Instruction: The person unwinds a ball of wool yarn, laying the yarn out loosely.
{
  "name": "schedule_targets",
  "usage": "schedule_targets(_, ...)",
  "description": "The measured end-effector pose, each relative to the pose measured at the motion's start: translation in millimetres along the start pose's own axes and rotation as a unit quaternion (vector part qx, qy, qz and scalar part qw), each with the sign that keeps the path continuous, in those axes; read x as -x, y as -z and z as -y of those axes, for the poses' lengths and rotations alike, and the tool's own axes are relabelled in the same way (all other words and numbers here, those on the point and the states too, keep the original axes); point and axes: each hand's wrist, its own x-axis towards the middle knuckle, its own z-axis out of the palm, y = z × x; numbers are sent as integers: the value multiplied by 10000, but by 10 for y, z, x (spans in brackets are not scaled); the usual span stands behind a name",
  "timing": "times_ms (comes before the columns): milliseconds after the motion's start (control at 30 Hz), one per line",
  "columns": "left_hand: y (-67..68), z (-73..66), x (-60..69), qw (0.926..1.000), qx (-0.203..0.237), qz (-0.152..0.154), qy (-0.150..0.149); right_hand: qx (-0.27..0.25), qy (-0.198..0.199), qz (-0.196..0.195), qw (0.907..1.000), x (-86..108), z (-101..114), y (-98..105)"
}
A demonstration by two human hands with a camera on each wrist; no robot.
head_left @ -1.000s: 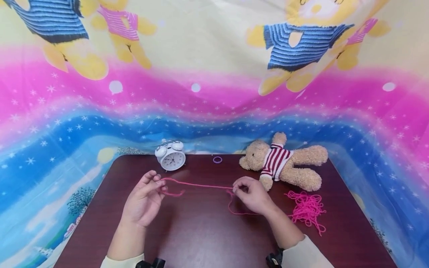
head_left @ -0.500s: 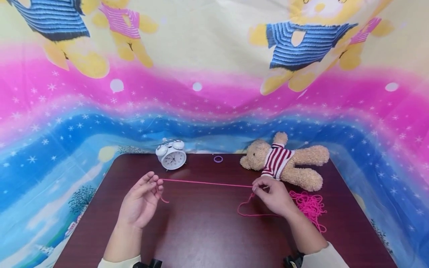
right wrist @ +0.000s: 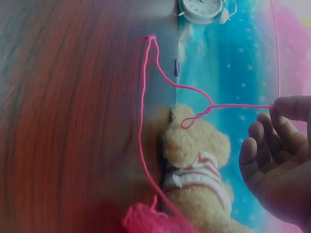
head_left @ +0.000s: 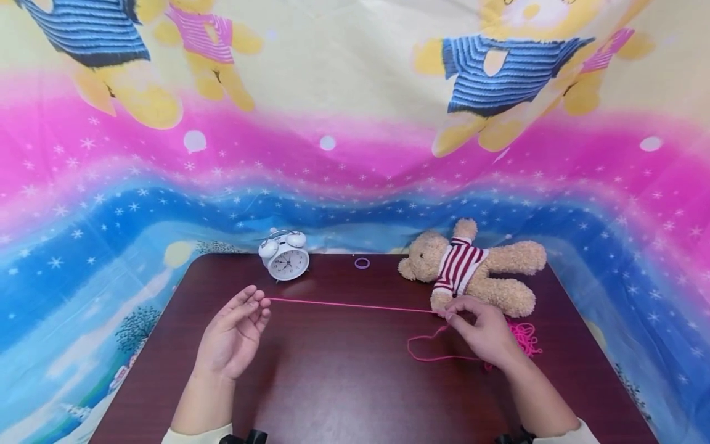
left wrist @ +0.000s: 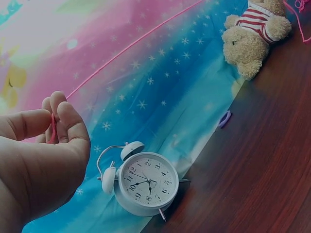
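A pink strand of yarn (head_left: 349,304) runs taut between my two hands above the table. My left hand (head_left: 233,336) pinches one end between thumb and fingers; in the left wrist view a short piece of the yarn (left wrist: 53,128) shows between them. My right hand (head_left: 485,330) pinches the other end of the stretch with thumb and forefinger, in front of the teddy bear's arm. From there a slack loop, with a small twist in it in the right wrist view, hangs down and leads to the tangled pile of yarn (head_left: 526,338), which my right hand partly hides.
A white twin-bell alarm clock (head_left: 286,259) stands at the back left of the dark wooden table (head_left: 333,382). A small purple ring (head_left: 362,263) lies near the back edge. The teddy bear (head_left: 460,265) in a striped shirt lies at the back right. A printed cloth (head_left: 344,166) hangs behind.
My right hand has moved right, drawing the yarn straight and lengthening the stretch. The loose tail by my left hand has shortened out of sight. My left hand has barely moved.
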Motion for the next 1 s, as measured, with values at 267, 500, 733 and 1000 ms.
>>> schedule_targets(267,-23,62,-9,9995,-278,-54,129,212,-66,-190,9996,183,-137,220)
schedule_targets(500,-131,262,-72,9932,-1094,-326,240,362,-304,-376,9982,351,-255,407)
schedule_targets(733,-308,462,-136,9669,-2472,-588,235,746,-596,-396,9946,477,-398,610)
schedule_targets(1000,-529,654,-230,9429,-3270,-1,637,822,-875,-590,9910,602,-549,857)
